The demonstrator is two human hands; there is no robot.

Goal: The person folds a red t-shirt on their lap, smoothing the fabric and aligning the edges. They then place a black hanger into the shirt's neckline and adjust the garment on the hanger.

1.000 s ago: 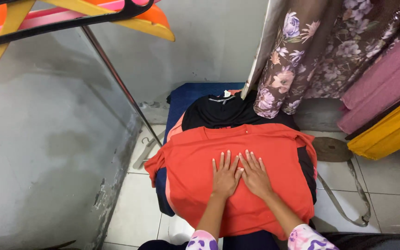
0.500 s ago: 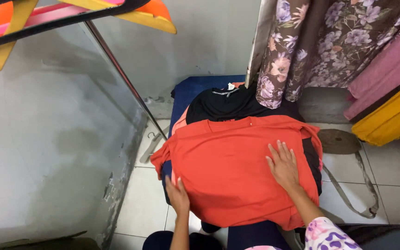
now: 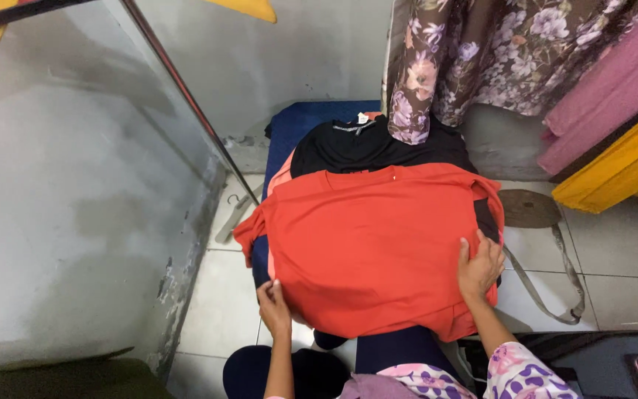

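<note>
1. The fingers of the left hand (image 3: 274, 309) were curled together over the lower left edge of the red t-shirt (image 3: 374, 244), gripping the cloth there; the fingertips were tucked under the hem and could not be seen.
2. The fingers of the right hand (image 3: 479, 267) lay slightly spread and bent on the shirt's right edge, closing on the fabric near the side seam, thumb toward the middle of the shirt.
3. The left forearm rose bare and nearly straight up from the bottom of the view; the right forearm came in at a slant from the lower right, in a floral sleeve (image 3: 515, 369).
4. The red t-shirt lay spread flat, neck away from the person, on top of a pile, between the two hands.
5. A black garment (image 3: 367, 148) showed just beyond its collar, lying on a blue padded surface (image 3: 311, 122).
6. A floral curtain (image 3: 481, 52) hung at the far right, its hem touching the black garment.
7. A round floor drain cover (image 3: 529, 208) sat on the tiled floor (image 3: 223, 310), near the shirt's right shoulder.
</note>
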